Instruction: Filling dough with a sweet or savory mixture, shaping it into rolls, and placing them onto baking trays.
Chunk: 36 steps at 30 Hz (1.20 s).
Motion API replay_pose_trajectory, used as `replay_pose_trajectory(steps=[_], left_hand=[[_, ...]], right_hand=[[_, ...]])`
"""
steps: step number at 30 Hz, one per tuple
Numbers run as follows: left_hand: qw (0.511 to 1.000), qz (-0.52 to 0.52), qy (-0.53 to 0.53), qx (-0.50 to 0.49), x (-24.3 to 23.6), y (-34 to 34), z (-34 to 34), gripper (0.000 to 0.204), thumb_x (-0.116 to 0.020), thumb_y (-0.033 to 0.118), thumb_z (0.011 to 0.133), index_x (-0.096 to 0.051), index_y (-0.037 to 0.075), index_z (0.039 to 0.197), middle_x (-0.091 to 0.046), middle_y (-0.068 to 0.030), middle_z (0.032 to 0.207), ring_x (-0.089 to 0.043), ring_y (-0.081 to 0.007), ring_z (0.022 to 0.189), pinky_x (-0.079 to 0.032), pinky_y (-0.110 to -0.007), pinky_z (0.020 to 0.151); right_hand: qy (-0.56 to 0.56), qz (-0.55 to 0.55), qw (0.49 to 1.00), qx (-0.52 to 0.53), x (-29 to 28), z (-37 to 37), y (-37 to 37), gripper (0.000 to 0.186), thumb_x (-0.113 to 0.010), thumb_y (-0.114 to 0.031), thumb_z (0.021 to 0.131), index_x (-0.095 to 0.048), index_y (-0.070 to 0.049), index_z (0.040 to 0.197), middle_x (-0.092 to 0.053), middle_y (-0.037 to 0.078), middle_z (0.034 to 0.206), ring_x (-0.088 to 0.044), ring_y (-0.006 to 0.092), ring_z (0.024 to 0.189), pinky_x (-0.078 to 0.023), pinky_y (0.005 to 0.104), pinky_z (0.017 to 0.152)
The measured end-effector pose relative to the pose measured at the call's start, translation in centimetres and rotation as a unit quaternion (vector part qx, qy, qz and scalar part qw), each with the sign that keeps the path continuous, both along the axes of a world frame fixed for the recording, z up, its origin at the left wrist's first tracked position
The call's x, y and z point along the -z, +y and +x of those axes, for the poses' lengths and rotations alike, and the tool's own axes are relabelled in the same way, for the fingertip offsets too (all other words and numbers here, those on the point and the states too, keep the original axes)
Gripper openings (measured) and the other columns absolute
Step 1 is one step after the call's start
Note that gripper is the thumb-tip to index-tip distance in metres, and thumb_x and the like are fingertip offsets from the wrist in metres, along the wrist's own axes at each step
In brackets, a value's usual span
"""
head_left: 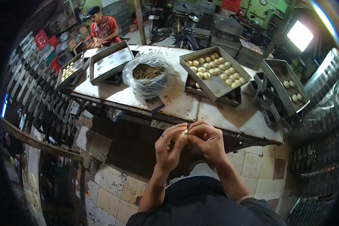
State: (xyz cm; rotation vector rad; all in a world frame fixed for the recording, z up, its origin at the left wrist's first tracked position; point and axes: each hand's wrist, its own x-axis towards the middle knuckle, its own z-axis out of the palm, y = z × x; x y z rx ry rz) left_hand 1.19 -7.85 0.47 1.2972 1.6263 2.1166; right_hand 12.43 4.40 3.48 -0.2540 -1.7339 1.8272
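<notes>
In front of my body, over the near edge of the table, both hands meet around a small pale piece of dough (184, 132). My left hand (167, 150) has its fingers curled and pinches the dough from the left. My right hand (208, 141) presses thumb and fingertips on it from the right. Fingers cover most of the dough. Beyond my hands, a clear plastic bag (137, 89) stands on the table, filled with a crumbly brown filling (148, 71). To its right, a metal tray (221, 90) carries several round pale dough balls (205, 66), resting on another tray.
More stacked trays sit at the table's right end, the top tray (278, 67) holding a few balls. An empty-looking tray (109, 64) and a smaller tray of balls (68, 71) lie on the left. Across the white table (120, 96) sits a person in red (103, 28).
</notes>
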Motion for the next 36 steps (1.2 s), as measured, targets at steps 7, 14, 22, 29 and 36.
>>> replay_pose_trajectory(steps=[7,14,22,29,36], left_hand=[[0.988,0.021,-0.109,0.108,-1.8,5.1,8.7,0.031,-0.052,0.017,0.108,-0.066,-0.006,0.123,-0.069,-0.0178,0.127,-0.066,-0.0258,0.118,-0.049,-0.034,0.102],[0.973,-0.154,-0.082,0.154,1.2,16.3,18.2,0.031,-0.051,0.019,0.107,-0.069,-0.003,0.118,-0.072,-0.0108,0.104,-0.066,-0.0146,0.095,-0.053,-0.028,0.085],[0.925,-0.304,-0.029,0.227,-0.2,23.6,26.0,0.039,-0.038,0.024,0.111,-0.064,-0.004,0.115,-0.064,-0.0066,0.092,-0.056,-0.0118,0.087,-0.048,-0.029,0.079],[0.903,-0.294,0.104,0.296,-3.1,30.2,23.2,0.035,-0.042,0.027,0.111,-0.059,-0.003,0.111,-0.066,-0.0183,0.091,-0.064,-0.0345,0.082,-0.05,-0.038,0.075],[0.926,-0.101,0.32,0.175,-3.5,39.1,16.9,0.015,-0.052,0.017,0.103,-0.06,0.005,0.098,-0.068,-0.0119,0.098,-0.059,-0.0325,0.106,-0.04,-0.045,0.093]], right_hand=[[-0.016,0.015,0.997,0.079,-1.5,9.1,3.4,0.019,-0.075,0.01,0.084,-0.073,0.003,0.101,-0.066,0.007,0.108,-0.064,0.0123,0.094,-0.053,0.0254,0.083],[-0.065,0.127,0.97,0.195,1.4,21.4,12.1,0.014,-0.075,0.006,0.085,-0.076,0.001,0.097,-0.071,0.009,0.095,-0.069,0.0141,0.088,-0.055,0.0272,0.079],[-0.105,0.007,0.969,0.224,3.8,29.5,20.5,0.018,-0.076,0.003,0.085,-0.079,-0.004,0.102,-0.067,0.006,0.096,-0.063,0.0135,0.09,-0.054,0.0264,0.08],[-0.005,0.037,0.988,0.148,6.1,27.6,26.4,0.025,-0.075,0.003,0.087,-0.074,-0.004,0.111,-0.056,0.004,0.108,-0.056,0.015,0.099,-0.047,0.0283,0.09],[0.202,-0.378,0.892,0.144,2.9,18.7,28.0,0.055,-0.067,-0.026,0.1,-0.047,0.004,0.142,-0.06,0.011,0.133,-0.059,0.0177,0.121,-0.048,0.0325,0.103]])
